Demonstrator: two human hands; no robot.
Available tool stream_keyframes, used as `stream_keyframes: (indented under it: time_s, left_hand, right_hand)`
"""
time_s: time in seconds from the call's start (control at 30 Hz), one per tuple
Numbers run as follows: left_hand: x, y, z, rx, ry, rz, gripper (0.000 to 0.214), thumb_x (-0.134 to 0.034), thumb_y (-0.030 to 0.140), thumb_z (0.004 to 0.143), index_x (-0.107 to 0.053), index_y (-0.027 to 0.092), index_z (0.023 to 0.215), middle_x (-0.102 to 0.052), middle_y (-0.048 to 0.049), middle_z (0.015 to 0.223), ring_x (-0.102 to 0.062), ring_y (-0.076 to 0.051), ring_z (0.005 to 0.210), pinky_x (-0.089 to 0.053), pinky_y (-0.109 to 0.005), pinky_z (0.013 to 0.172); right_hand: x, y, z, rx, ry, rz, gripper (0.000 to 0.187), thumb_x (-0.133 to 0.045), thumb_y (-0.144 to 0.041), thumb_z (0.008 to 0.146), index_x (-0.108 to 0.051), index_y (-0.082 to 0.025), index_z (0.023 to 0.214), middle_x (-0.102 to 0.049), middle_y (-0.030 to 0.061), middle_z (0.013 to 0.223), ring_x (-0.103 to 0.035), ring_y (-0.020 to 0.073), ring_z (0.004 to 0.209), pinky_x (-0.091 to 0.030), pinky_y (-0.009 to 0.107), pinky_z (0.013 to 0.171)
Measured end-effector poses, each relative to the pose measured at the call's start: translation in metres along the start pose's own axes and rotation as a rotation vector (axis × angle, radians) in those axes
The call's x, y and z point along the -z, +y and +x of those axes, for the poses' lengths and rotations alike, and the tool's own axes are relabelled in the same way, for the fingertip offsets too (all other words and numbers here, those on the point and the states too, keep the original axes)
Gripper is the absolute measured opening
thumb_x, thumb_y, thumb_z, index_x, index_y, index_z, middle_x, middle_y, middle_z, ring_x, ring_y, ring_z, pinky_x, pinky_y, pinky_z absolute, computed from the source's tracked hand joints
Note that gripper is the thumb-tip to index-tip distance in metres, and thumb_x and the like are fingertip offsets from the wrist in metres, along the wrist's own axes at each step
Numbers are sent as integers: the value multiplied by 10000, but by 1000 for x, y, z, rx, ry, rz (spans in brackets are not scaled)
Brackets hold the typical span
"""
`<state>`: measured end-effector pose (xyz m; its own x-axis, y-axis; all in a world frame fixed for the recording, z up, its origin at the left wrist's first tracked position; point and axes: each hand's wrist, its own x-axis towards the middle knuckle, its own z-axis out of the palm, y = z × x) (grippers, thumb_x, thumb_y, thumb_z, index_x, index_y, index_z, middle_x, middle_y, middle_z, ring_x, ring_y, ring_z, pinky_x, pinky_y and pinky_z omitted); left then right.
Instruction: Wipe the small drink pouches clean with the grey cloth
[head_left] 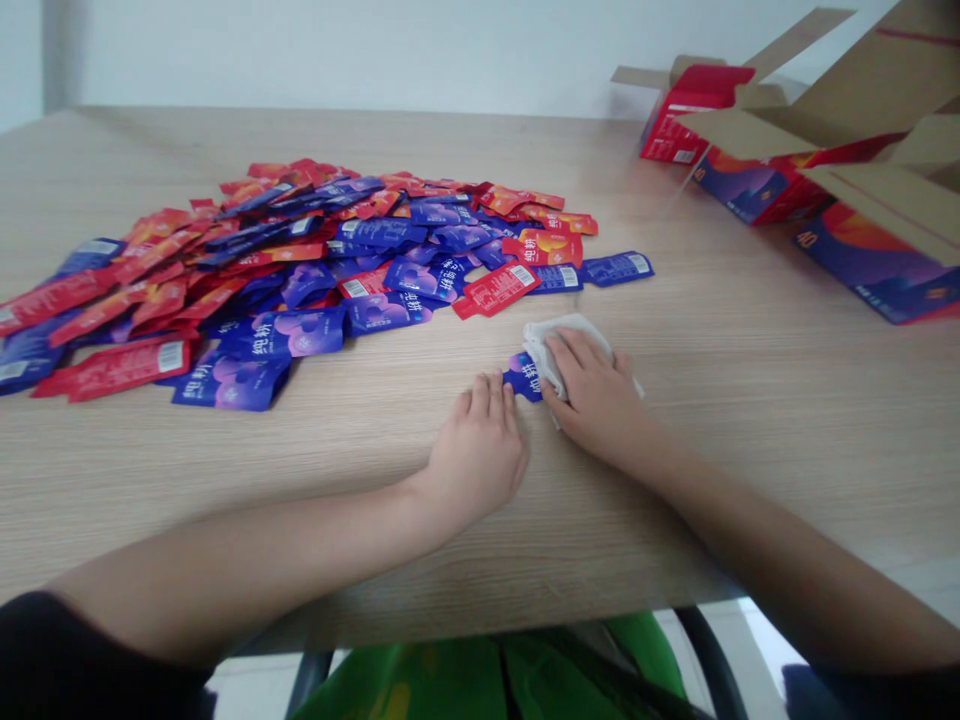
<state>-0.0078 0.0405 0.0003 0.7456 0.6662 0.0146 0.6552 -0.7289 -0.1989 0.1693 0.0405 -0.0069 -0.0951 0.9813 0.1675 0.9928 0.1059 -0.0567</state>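
A small blue pouch (523,378) with white lettering lies flat on the table in front of me. My left hand (480,440) has its fingers together, pressing the narrow left end of that pouch to the tabletop. Over the pouch's right part, a folded white cloth (541,345) is held under my right hand (592,395), whose fingers are bent over it. The cloth hides most of the pouch. Beyond my hands spreads a large heap of red pouches (496,290) and blue pouches (289,333), piled on one another.
Open cardboard boxes stand at the right: a red box (686,125) at the back, a blue-and-red box (772,187) and another blue-and-red box (877,260) closer, flaps spread. The wooden table (360,450) has its front edge near my body, and a white wall (337,60) is behind it.
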Motion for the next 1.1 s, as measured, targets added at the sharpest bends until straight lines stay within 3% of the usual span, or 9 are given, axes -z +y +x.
stream_keyframes:
  time_s: [0.1,0.17,0.3,0.4,0.57,0.63,0.8,1.0,1.1]
  left_hand:
    - [3,-1,0,-9,-2,-15,544,-393,264,950,-516,-84,1349,-497,-315,1406,-507,-407,1301,-465,-460,1000]
    - [3,-1,0,-19,3,-12,537,-390,262,951,-526,-81,1341,-509,-312,1397,-512,-408,1295,-463,-460,1001]
    - [0,0,-1,-6,9,5,572,-407,264,946,-464,-98,1385,-464,-324,1428,-498,-412,1307,-457,-465,1001]
    - [0,0,-1,0,3,-1,569,-419,260,942,-468,-96,1382,-462,-324,1431,-499,-409,1305,-453,-463,998]
    - [4,-1,0,-5,-11,-46,504,-425,280,943,-581,-50,1291,-545,-307,1363,-510,-410,1287,-456,-464,982]
    - [3,-1,-1,-2,-3,-32,529,-410,273,949,-538,-70,1331,-516,-315,1389,-505,-409,1294,-453,-464,988]
    - [1,1,-1,-7,-6,15,574,-412,272,950,-460,-88,1394,-456,-317,1439,-488,-415,1315,-450,-459,1000]
    - [6,0,0,-22,-25,-11,541,-397,280,955,-518,-77,1344,-512,-311,1394,-506,-396,1303,-454,-458,995]
    - [5,0,0,-8,-17,-5,561,-393,276,956,-482,-85,1376,-484,-311,1420,-496,-404,1309,-451,-458,998]
  right_hand:
    - [2,-13,-5,165,-32,28,551,-342,-386,969,-409,-132,1454,-376,147,1565,-341,287,1419,-293,544,1073]
    - [3,-11,-5,186,-41,51,553,-345,-398,970,-412,-139,1454,-381,138,1564,-349,278,1415,-293,532,1081]
    - [1,6,1,3,11,48,551,-328,-408,973,-435,-130,1436,-427,164,1528,-381,304,1390,-312,542,1065]
    - [-3,0,2,-58,52,20,546,-312,-383,975,-430,-119,1438,-431,188,1519,-382,331,1379,-294,578,1053]
    - [0,-23,-3,208,-24,44,538,-337,-353,972,-405,-139,1462,-385,148,1561,-338,296,1414,-286,523,1069]
    - [2,-14,-2,175,-39,47,544,-339,-392,975,-415,-147,1455,-385,149,1560,-350,293,1410,-287,514,1076]
    - [-4,13,3,-88,47,8,538,-328,-384,975,-430,-122,1434,-433,182,1516,-380,319,1386,-316,551,1045]
    - [-3,-13,-2,218,12,25,528,-363,-366,956,-445,-138,1426,-421,161,1531,-361,298,1395,-287,531,1067]
    - [-1,-7,-5,134,0,12,554,-354,-390,963,-409,-143,1456,-412,165,1537,-363,306,1395,-303,537,1063]
